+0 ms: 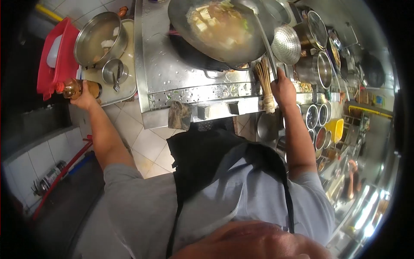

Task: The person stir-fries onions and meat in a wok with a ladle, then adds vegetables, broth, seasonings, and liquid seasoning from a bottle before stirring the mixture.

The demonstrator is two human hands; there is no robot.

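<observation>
At the far left my left hand [86, 101] is wrapped round a sauce bottle [74, 89] with a red cap and brown contents. The bottle lies tilted beside a small metal pot [113, 71] on a tray. My right hand [284, 91] grips the long metal handle of a ladle [265, 39], which reaches into the wok [179, 23]; its bowl is hard to make out. Inside the wok, pale cubes and some greens sit in cloudy, bubbling broth [224, 30]. A bamboo brush [264, 84] stands right next to my right hand.
A large metal basin [79, 45] with liquid and pale pieces stands beside a red plastic basket [45, 69]. Right of the wok are a perforated strainer [286, 44] and several metal pots. A folded cloth [180, 115] hangs on the stove edge. Another person [353, 181] is far right.
</observation>
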